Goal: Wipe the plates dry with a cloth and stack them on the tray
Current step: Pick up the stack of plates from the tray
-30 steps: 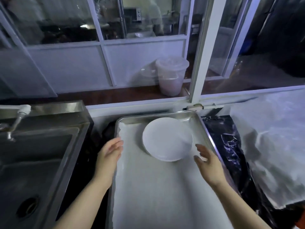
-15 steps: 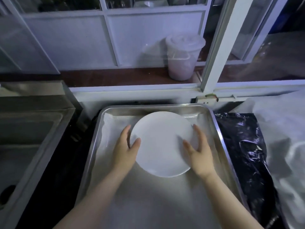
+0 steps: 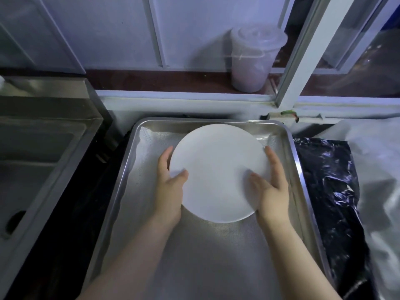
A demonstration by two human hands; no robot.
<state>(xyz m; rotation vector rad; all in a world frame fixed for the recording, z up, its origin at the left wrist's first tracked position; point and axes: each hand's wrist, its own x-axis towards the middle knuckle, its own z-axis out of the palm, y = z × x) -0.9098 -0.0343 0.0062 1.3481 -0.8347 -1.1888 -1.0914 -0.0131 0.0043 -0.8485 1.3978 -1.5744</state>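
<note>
A round white plate (image 3: 218,169) sits in the far half of a steel tray (image 3: 138,135) lined with a mesh mat; whether more plates lie under it cannot be told. My left hand (image 3: 168,187) grips the plate's left edge, thumb on top and fingers along the rim. My right hand (image 3: 270,187) grips the right edge the same way, thumb on the plate's face. No cloth shows in view.
A steel sink (image 3: 36,161) lies to the left of the tray. Black plastic sheeting (image 3: 329,191) and clear plastic (image 3: 376,169) cover the counter on the right. A lidded translucent bucket (image 3: 253,57) stands behind the glass window.
Both hands came in from beside the tray and took hold of the plate's two edges. The camera tilted down and closer to the tray.
</note>
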